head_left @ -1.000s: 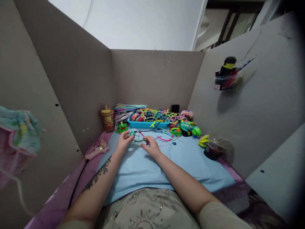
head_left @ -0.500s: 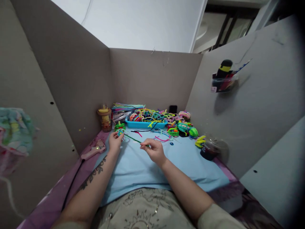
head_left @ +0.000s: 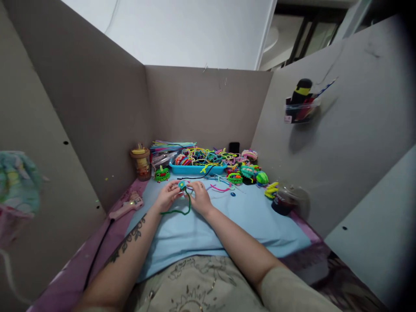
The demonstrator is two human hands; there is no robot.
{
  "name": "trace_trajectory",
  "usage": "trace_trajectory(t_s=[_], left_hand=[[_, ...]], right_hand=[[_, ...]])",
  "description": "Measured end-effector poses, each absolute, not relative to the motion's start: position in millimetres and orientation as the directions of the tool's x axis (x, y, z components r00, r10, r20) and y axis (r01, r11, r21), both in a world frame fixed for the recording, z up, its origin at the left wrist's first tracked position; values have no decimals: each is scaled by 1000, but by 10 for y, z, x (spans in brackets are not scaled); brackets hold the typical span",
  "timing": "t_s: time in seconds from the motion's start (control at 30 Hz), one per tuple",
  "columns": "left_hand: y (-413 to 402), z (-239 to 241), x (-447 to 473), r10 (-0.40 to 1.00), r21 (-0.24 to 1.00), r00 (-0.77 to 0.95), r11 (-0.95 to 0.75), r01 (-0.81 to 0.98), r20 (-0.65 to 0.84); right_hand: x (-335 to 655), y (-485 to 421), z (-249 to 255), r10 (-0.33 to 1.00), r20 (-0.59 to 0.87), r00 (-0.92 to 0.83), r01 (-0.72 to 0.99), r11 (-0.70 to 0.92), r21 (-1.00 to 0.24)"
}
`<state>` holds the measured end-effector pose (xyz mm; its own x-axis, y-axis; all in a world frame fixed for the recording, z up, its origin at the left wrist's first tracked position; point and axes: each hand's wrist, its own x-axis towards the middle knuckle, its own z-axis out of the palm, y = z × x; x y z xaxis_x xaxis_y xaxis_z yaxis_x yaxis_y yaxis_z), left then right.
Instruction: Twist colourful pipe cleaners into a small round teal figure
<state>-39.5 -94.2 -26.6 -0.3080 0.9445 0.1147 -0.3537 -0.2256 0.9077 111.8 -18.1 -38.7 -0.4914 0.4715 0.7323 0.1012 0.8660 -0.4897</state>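
Between my hands, above the blue cloth (head_left: pixel 247 221), is a small teal piece with a yellow centre (head_left: pixel 181 185). My left hand (head_left: pixel 167 196) pinches it from the left. My right hand (head_left: pixel 199 197) has its fingers closed at the piece's right side. A dark green pipe cleaner (head_left: pixel 189 206) hangs from the piece and bends back to the left below it. Light-coloured strands show under the fingers, too small to make out. A green frog-like figure (head_left: pixel 161 174) sits just beyond my left hand.
Behind my hands, a blue tray (head_left: pixel 198 170) is heaped with coloured pipe cleaners. Fuzzy figures (head_left: pixel 248 172) cluster at its right. A pink glue gun (head_left: pixel 126 209) lies left, a drink cup (head_left: pixel 141 164) behind it. A dark-based tub (head_left: pixel 283 203) stands right; grey panels enclose the table.
My right hand has moved left and up to meet the teal piece. The green pipe cleaner, stretched straight between my hands before, now hangs loose in a bend. My left hand has shifted right.
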Motion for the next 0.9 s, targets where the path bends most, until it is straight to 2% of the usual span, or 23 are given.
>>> trace_trajectory(t_s=[0.1, 0.3, 0.37, 0.57, 0.9], left_hand=[[-923, -295, -368, 940, 930, -320, -220, -293, 122], [-908, -287, -283, 917, 968, -362, -223, -117, 168], [-915, -271, -251, 916, 969, -358, -228, -94, 181], [-918, -296, -223, 917, 965, -309, -260, 19, 253], [-897, -343, -267, 882, 932, -336, -250, 261, 331]], right_hand=[[1098, -222, -411, 450, 735, -507, 156, 887, -435], [1115, -173, -444, 478, 747, -462, 134, 870, -474], [1106, -170, -448, 499, 743, -446, 110, 854, -508], [1068, -143, -443, 663, 626, -412, -3, 686, -728], [1013, -75, -523, 699, 544, -465, 31, 627, -778]])
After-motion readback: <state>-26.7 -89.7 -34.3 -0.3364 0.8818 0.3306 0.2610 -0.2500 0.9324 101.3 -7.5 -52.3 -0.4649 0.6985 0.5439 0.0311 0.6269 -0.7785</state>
